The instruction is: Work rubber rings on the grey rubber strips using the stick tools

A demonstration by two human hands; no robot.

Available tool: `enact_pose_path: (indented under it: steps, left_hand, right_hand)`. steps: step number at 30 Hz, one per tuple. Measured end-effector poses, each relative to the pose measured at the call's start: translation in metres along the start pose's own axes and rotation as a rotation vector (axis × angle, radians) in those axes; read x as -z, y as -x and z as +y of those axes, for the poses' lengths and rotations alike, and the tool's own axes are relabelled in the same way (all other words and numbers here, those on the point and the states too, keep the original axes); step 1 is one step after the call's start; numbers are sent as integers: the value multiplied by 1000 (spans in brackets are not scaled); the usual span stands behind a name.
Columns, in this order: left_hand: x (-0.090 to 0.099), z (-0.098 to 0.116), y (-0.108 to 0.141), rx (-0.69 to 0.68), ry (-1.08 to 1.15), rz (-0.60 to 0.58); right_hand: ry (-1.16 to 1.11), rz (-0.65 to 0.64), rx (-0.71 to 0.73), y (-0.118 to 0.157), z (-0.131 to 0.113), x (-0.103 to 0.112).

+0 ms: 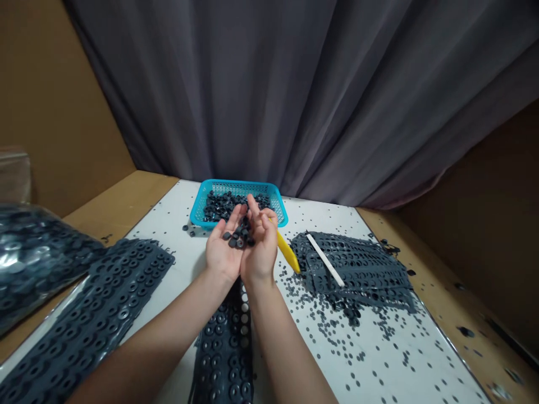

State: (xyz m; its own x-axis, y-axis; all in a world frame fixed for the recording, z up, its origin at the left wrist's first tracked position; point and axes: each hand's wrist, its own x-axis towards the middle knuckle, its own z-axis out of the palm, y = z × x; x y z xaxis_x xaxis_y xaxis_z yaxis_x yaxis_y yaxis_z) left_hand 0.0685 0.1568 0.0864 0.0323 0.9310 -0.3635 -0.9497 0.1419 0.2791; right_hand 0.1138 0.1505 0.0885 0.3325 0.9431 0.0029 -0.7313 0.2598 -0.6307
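My left hand (222, 257) and my right hand (261, 255) are cupped side by side, palms up, in front of the blue basket (196, 211). Several small black rubber grommets (239, 238) lie in the hollow between the palms. A slim yellow tool (288, 253) is also held in my right hand, pointing down to the right; its other end is hidden by the fingers. More black grommets (219, 203) fill the basket just beyond my fingertips. Below my wrists lies a black moulded rubber sheet (223, 359) with rows of rings and a row of pale holes.
Another ringed sheet (105, 306) lies at left beside a clear bag (37, 258) of dark pieces. Punched sheets (362, 269) are stacked at right under a white strip (325, 260). Small black discs litter the white board (307, 348). A grey curtain (252, 101) hangs behind.
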Motion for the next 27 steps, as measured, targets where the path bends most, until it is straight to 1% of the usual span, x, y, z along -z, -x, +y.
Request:
enact_pose_path:
  steps: [1,3,5,7,9,11,13,15,18,20,22,24,26,27]
  left_hand:
    - [1,-1,0,20,22,34]
    - [3,-2,-2,41,39,67]
    - [8,-5,-5,46,-21,85]
    - [13,-11,-7,35,-113,99]
    - [17,-21,-7,27,-196,102]
    - [20,-32,-3,47,-259,86]
    - [22,-42,2,67,-327,40]
    - [23,-48,8,59,-378,-13]
    - [24,-52,13,8,-429,-63]
    - [26,-53,12,-42,-452,-58]
    - [26,-55,6,-81,-466,-28]
    - [22,-55,-7,-87,-492,3]
    - [11,-49,-27,-77,-540,23]
    - [3,-43,-39,-77,-572,29]
  right_hand:
    - [38,-22,6,1,1,0]
    - [90,-54,14,3,3,0]
    - [121,-79,34,3,4,1]
    - [173,-67,70,2,3,3]
    - [245,-2,116,-2,3,8]
    - [335,114,180,-8,2,16]
    - [441,254,262,-15,1,25]
    - [550,336,317,-21,-1,33]
    - [663,332,381,-27,-1,39]
    - [700,323,456,-27,-1,41]
    - [717,321,525,-28,0,42]
    - [711,334,556,-29,0,43]
    - [683,349,551,-31,0,45]
    - [666,354,540,-33,0,46]
